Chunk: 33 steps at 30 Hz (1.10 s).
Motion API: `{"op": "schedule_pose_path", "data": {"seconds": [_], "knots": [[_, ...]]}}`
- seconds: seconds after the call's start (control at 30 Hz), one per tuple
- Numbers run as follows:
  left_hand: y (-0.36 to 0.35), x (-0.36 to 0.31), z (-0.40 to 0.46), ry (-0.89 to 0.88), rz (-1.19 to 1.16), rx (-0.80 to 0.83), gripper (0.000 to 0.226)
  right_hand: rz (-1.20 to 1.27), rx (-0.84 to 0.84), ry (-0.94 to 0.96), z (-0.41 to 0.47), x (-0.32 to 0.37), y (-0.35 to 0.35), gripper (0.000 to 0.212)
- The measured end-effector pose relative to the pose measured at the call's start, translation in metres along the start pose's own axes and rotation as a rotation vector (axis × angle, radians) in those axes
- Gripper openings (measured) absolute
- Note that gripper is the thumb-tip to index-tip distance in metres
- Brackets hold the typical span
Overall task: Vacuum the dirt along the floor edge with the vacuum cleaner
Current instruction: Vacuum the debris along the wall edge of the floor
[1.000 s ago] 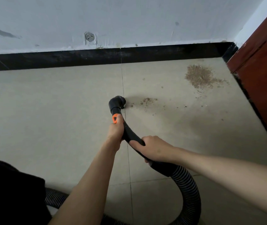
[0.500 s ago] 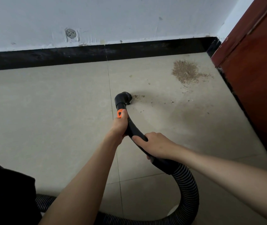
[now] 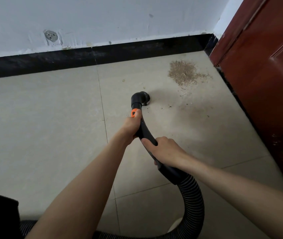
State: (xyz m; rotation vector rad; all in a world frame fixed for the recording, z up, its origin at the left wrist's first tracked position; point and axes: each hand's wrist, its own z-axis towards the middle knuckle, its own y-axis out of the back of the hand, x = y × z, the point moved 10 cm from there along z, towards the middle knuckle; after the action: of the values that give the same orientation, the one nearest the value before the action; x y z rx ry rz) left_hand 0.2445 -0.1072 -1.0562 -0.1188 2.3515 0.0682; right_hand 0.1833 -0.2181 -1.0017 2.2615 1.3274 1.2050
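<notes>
Vacuum nozzle (image 3: pixel 141 99) near dirt pile (image 3: pixel 183 73)

dirt pile (image 3: pixel 183 73) right of nozzle (image 3: pixel 140 99)

Count, one frame. Hands: 2, the left (image 3: pixel 131 124) and the right (image 3: pixel 167 150), both curled round 1 black wand (image 3: pixel 145 133); the left grips ahead of the right. Nozzle (image 3: pixel 140 99): 1, just beyond the left grip. Orange tab (image 3: pixel 134 112): 1, at the left fingertips. Ribbed hose (image 3: pixel 193 200): 1, trailing behind the right grip. Dirt pile (image 3: pixel 183 73): 1, well ahead and right of both grips; loose specks between it and the nozzle too small to count. Door (image 3: pixel 264 66): 1, right of the grips. Wall patch (image 3: pixel 51 35): 1, far ahead, left.
</notes>
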Motion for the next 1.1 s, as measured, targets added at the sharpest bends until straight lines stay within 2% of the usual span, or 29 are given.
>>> {"op": "schedule_pose_path", "data": {"seconds": [0.2,0.53,0.87,1.1], "knots": [[-0.018,-0.009,0.015,-0.018,0.08,0.024,0.044,-0.011,-0.039,-0.013,0.01,-0.011,0.01,0.056],[0.009,-0.034,0.052,-0.051,0.033,-0.067,0.043,-0.053,-0.027,0.044,0.052,0.014,0.019,0.056],[-0.088,-0.054,0.059,-0.1,0.29,0.082,0.041,0.159,-0.181,-0.089,0.046,-0.056,0.06,0.058],[-0.115,-0.046,0.046,-0.105,0.308,0.135,0.041,0.241,-0.207,-0.117,0.029,-0.074,0.062,0.057]]}}
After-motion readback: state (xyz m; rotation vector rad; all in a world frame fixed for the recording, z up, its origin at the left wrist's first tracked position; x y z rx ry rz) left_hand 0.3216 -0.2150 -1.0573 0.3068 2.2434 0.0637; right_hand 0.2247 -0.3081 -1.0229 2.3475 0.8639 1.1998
